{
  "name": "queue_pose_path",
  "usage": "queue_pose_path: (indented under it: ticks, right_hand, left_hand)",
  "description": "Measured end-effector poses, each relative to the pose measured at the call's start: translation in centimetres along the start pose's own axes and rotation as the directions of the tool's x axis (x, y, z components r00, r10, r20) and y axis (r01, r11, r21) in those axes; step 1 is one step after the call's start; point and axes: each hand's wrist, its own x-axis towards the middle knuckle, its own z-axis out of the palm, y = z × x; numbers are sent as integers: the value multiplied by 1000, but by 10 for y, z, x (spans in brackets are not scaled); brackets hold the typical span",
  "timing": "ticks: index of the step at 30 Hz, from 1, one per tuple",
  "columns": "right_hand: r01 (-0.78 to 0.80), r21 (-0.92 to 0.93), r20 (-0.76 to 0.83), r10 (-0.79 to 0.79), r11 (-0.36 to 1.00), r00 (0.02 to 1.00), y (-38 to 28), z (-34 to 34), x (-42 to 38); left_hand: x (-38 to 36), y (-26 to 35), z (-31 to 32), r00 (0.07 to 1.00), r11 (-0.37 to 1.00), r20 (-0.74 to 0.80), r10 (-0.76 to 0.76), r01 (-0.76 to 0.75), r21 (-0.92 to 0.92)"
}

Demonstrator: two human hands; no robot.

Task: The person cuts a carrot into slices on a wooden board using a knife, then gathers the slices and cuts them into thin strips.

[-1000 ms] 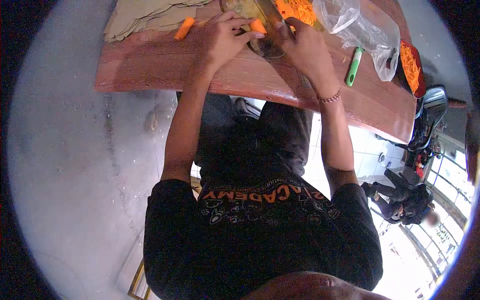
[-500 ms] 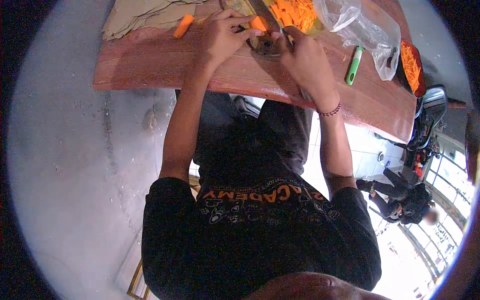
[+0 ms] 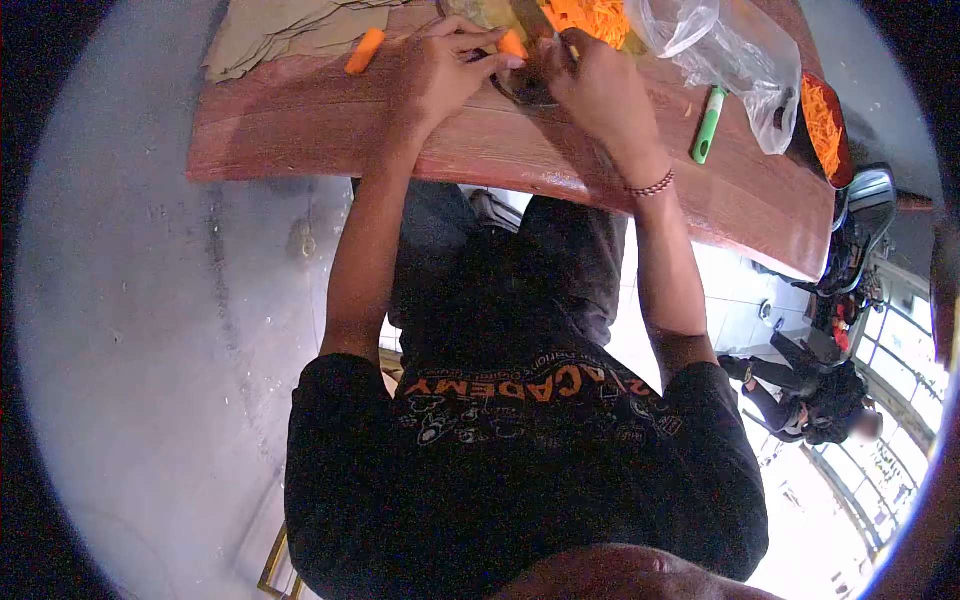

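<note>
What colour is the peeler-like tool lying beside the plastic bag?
The handled tool is green with a whitish upper end, best seen in the head view.

This looks like an ordinary indoor room where food is prepared, but whether it belongs to a home or an eatery cannot be told. A reddish wooden table (image 3: 290, 130) lies beneath the left hand (image 3: 445, 75) and right hand (image 3: 605, 90), with shredded carrot (image 3: 600, 18) just beyond the right one and a dish (image 3: 845, 165) of more farther right. Past that hand show pale floor tiles (image 3: 730, 290), bright gridded windows (image 3: 905, 345) and a person (image 3: 825, 400); left of the left one is a stained grey surface (image 3: 130, 250).
</note>
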Motion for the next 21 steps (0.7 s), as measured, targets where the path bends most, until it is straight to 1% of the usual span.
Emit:
queue_pose_path:
  ticks: [2,3,4,5,6,7,8,10,12,14,17,18,20,21]
  right_hand:
    - [8,-25,-7,-8,1000,1000,4,-4,2]
    - [-32,-2,-16,32,999,999,5,-7,0]
    - [-73,20,-23,74,997,997,5,-9,-3]
    - [-74,18,-19,74,997,997,3,-11,-7]
    - [-114,37,29,113,993,993,-3,-14,-10]
    - [-155,54,78,150,986,986,-7,-16,-12]
    - [-154,55,79,150,987,986,-6,-14,-13]
    - [-103,59,22,102,993,995,-6,-8,-17]
    - [-111,57,38,109,992,993,-9,-9,-17]
    - [-120,54,52,117,991,992,-10,-9,-18]
    - [-121,22,46,120,992,992,-8,-9,-19]
    - [-111,21,49,110,994,993,-8,-9,-19]
    - [-101,20,52,100,995,994,-8,-9,-19]
    - [-107,16,61,105,994,993,-8,-9,-19]
  left_hand:
    - [0,-2,4,999,999,-36,8,-9,-50]
    - [1,-1,4,999,999,-39,6,-8,-52]
    - [0,0,4,999,996,-50,7,-12,-94]
    - [-1,1,4,998,991,-60,8,-16,-135]
    - [-1,-3,6,998,991,-60,6,-14,-136]
    - [-1,-7,7,997,996,-60,43,-48,-75]
    - [-1,-10,8,995,997,-59,81,-82,-12]
    - [-1,-7,5,994,996,-68,83,-84,-13]
    - [-1,-5,4,993,996,-77,86,-88,-14]
    - [-1,-3,3,996,997,-53,68,-67,25]
    - [-1,-7,5,994,994,-66,87,-83,64]
    - [-1,-8,7,994,994,-67,88,-83,63]
    - [-1,-12,10,995,997,-76,61,-63,-35]
    - [-1,-12,10,995,997,-77,61,-64,-35]
